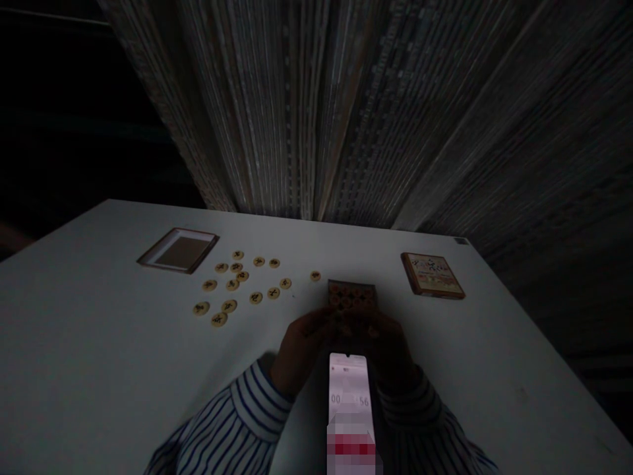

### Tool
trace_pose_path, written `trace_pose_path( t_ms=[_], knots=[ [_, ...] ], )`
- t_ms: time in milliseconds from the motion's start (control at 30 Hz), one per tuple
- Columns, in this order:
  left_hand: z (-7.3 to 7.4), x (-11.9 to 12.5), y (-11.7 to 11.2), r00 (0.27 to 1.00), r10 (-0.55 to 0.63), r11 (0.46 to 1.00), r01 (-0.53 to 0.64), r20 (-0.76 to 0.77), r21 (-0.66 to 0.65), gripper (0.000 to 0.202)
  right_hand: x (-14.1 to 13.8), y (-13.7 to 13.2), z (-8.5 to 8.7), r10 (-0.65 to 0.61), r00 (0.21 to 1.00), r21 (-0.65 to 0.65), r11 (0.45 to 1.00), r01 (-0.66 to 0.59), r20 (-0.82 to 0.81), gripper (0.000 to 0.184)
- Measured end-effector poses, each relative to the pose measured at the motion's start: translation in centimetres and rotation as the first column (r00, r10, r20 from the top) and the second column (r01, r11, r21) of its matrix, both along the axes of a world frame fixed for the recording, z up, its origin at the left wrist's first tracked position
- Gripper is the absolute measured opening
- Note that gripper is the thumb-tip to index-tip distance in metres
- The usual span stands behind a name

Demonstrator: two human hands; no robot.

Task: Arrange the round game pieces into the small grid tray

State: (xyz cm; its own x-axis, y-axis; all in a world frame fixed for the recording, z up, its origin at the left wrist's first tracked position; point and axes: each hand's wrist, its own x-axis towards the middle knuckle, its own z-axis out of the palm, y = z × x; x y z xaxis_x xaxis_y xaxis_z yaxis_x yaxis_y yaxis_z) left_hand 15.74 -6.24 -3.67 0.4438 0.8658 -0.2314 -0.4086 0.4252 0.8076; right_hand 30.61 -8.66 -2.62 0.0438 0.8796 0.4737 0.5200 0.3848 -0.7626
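In dim light, a small box point(352, 287) of round xiangqi pieces point(347, 303) in rows stands at the middle of the table. My left hand point(307, 340) is at the near left of this box, fingers curled inward over its edge. From the right, my right hand point(388, 336) bends over the near part of the box in the same way. Shadow hides what lies between the fingertips. Left of the box, several pale xiangqi pieces point(232, 285) lie scattered with their characters up; one lone piece point(315, 276) is closest to the box.
An open shallow box part point(148, 258) lies at the far left of the white table point(123, 369). A printed box lid point(435, 274) lies on the right. A lit phone point(349, 379) showing a timer is below my hands. A striped curtain point(306, 119) hangs behind the table.
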Motion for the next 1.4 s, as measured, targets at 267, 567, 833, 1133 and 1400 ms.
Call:
trace_pose_path(
  t_ms=[267, 567, 833, 1133, 1400],
  knots=[
    [-0.3, 0.2, 0.0, 0.999, 0.007, 0.999, -0.005, -0.046, 0.034, 0.033, 0.0, 0.0, 0.6, -0.018, 0.999, 0.043, 0.999, 0.016, 0.043, 0.011],
    [0.1, 0.3, -0.2, 0.995, 0.072, 0.997, -0.073, -0.067, -0.006, 0.031, 0.7, 0.0, 1.2, -0.187, 0.974, 0.083, 0.981, 0.178, 0.126, 0.012],
    [0.0, 0.3, -0.1, 0.993, 0.075, 0.997, -0.074, -0.089, 0.024, 0.029, 0.9, 0.0, 1.3, -0.232, 0.966, 0.054, 0.972, 0.227, 0.116, 0.013],
    [-0.6, 0.2, 0.0, 0.993, 0.051, 0.998, -0.048, -0.105, 0.027, 0.034, 0.8, 0.1, 1.1, -0.241, 0.966, 0.052, 0.97, 0.237, 0.098, 0.013],
    [-0.4, 0.2, -0.1, 0.985, 0.084, 0.996, -0.079, -0.15, 0.038, 0.029, 0.7, 0.0, 0.8, -0.232, 0.963, 0.054, 0.972, 0.227, 0.136, 0.017]
  ],
)
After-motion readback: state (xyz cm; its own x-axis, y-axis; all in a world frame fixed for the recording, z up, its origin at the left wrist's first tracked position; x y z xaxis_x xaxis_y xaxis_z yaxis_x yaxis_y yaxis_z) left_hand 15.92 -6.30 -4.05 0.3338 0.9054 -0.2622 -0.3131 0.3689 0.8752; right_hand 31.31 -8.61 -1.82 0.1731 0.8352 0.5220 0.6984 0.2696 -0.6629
